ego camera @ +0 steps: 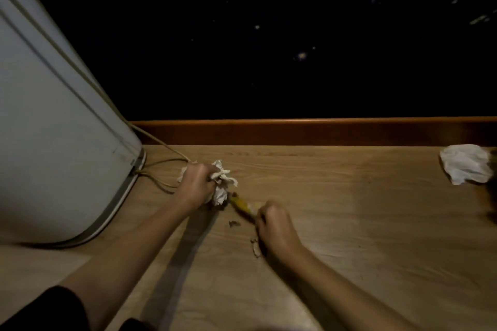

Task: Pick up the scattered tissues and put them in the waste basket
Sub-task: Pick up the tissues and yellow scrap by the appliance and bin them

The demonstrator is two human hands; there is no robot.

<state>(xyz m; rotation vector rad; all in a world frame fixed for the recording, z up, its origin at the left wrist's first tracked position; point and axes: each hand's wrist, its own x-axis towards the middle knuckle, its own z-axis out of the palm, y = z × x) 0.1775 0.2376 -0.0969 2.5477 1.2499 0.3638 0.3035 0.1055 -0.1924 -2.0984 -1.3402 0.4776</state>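
My left hand is closed around a wad of crumpled white tissues low over the wooden floor, near the middle of the view. My right hand is fisted just to the right, its fingers at the end of a small yellow object that lies on the floor; whether it grips that object is unclear. Another crumpled white tissue lies on the floor at the far right edge. No waste basket is in view.
A large white appliance stands at the left, with a beige cable looping out from its base. A wooden skirting board runs along the dark wall. Small dark scraps lie near my right hand.
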